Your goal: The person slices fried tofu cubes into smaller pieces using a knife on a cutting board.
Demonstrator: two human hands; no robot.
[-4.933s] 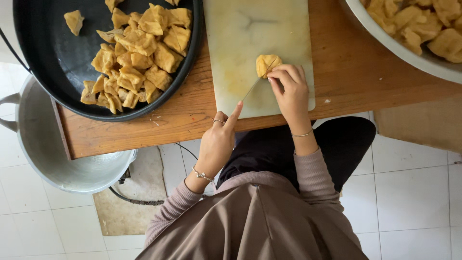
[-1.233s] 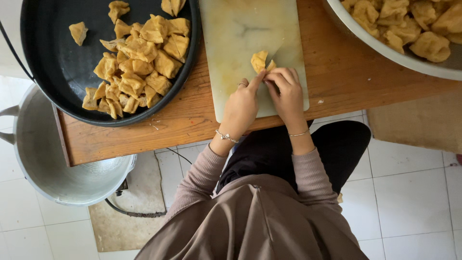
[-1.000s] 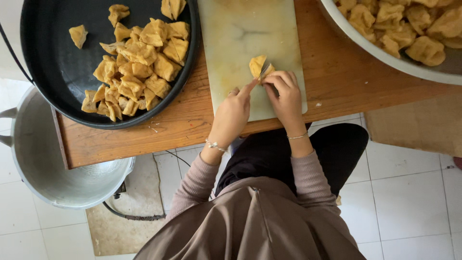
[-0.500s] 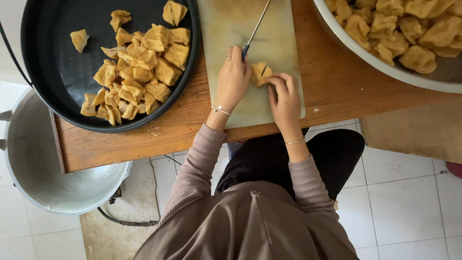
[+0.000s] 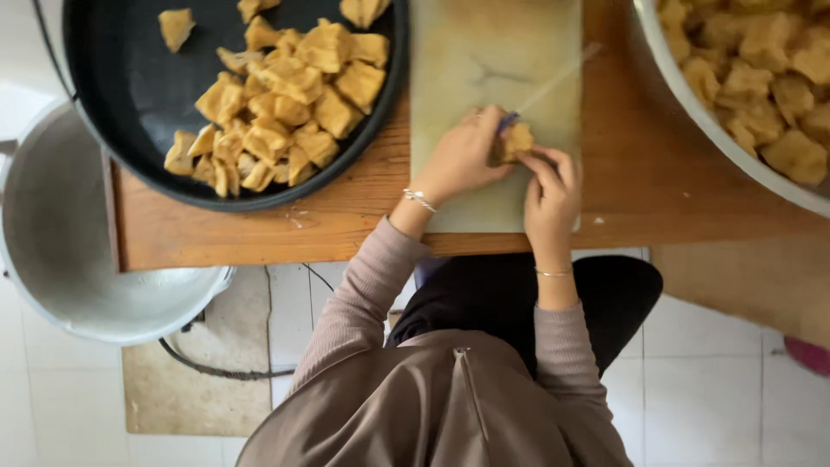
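head | black pan (image 5: 130,104) at table's (image 5: 346,225) left end, golden fried pieces heaped inside | pale bowl (image 5: 692,112) at right corner, full of same | left hand (image 5: 462,156) closed round knife (image 5: 545,86) | right hand (image 5: 549,190) fingertips pinching fried piece (image 5: 517,140) on cutting board (image 5: 493,60), near front edge

Golden-brown fried tofu piece (image 5: 517,140), between the fingers; pale green-beige rectangular cutting board (image 5: 493,60) beneath them; round black pan (image 5: 130,95); reddish-brown wooden table (image 5: 346,216); mauve sleeves (image 5: 363,298).
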